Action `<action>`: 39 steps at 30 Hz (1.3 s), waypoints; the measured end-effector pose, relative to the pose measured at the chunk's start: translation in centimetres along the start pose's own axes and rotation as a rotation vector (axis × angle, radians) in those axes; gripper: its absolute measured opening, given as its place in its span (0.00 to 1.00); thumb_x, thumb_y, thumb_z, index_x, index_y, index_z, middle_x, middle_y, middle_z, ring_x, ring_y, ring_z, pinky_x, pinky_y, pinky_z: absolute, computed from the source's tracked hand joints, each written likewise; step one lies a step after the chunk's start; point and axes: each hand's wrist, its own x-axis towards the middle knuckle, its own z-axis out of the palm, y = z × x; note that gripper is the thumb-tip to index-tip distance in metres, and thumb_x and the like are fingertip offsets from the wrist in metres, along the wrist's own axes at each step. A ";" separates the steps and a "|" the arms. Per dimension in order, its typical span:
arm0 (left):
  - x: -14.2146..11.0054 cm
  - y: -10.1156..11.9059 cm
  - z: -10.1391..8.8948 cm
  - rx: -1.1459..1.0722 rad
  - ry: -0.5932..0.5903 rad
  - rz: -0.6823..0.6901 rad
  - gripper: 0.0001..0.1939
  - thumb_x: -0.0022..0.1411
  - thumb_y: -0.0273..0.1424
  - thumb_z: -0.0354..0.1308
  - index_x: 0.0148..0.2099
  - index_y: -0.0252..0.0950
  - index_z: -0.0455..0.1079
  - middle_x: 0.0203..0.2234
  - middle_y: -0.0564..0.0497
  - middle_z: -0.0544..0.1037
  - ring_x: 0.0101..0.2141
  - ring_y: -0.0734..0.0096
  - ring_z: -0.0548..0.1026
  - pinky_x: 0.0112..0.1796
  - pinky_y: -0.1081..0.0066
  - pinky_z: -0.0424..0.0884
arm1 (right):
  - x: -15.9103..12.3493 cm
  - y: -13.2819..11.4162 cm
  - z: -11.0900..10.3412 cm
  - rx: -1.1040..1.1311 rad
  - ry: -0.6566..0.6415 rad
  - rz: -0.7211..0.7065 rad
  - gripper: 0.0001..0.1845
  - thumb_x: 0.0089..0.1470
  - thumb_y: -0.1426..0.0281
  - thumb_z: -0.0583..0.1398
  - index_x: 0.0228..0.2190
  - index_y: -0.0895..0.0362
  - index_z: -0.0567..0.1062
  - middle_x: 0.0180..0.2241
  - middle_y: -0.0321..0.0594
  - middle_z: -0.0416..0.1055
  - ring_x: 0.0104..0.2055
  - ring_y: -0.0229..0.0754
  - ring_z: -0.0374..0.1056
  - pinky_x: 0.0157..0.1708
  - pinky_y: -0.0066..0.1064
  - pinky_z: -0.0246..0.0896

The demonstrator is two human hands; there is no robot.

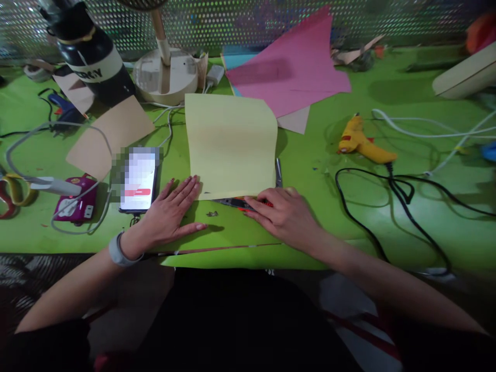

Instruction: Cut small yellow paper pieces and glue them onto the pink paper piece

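Observation:
A pale yellow sheet of paper [231, 142] lies folded on the green tabletop [310, 170], its far part curling up. My left hand [174, 212] rests flat and open on the table, fingertips touching the sheet's near left corner. My right hand [284, 212] lies at the sheet's near right edge, fingers curled over a black and red tool [236, 203] that pokes out under the paper. I cannot make out what the tool is. A metal blade tip [278, 173] shows beside the sheet's right edge.
A phone [137, 178] lies left of my left hand. A yellow glue gun [362, 144] with a black cable [387, 206] sits to the right. Pink paper [294, 67], brown card [110, 135], a dark bottle [91, 51], a lamp base [166, 75] and a purple power strip [75, 204] stand around.

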 end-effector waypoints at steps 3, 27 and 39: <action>0.0 0.3 0.1 0.025 0.013 0.000 0.48 0.69 0.58 0.42 0.74 0.40 0.20 0.72 0.41 0.43 0.70 0.53 0.46 0.67 0.51 0.39 | 0.6 -0.4 0.2 -0.010 -0.006 -0.008 0.14 0.65 0.67 0.58 0.46 0.61 0.78 0.36 0.44 0.75 0.36 0.43 0.66 0.37 0.35 0.50; -0.2 0.4 0.4 -0.017 0.008 -0.033 0.52 0.65 0.62 0.44 0.75 0.39 0.24 0.72 0.42 0.44 0.70 0.50 0.47 0.67 0.49 0.39 | 1.8 -0.6 0.6 0.078 -0.064 -0.041 0.13 0.65 0.67 0.59 0.46 0.59 0.79 0.35 0.42 0.75 0.36 0.41 0.65 0.38 0.35 0.49; -0.1 0.1 -0.1 0.031 0.003 -0.017 0.48 0.67 0.59 0.42 0.74 0.41 0.23 0.72 0.40 0.46 0.70 0.53 0.49 0.67 0.46 0.41 | 1.0 -0.3 -0.4 0.187 -0.026 -0.132 0.14 0.64 0.67 0.60 0.47 0.62 0.78 0.34 0.43 0.74 0.34 0.41 0.65 0.35 0.34 0.55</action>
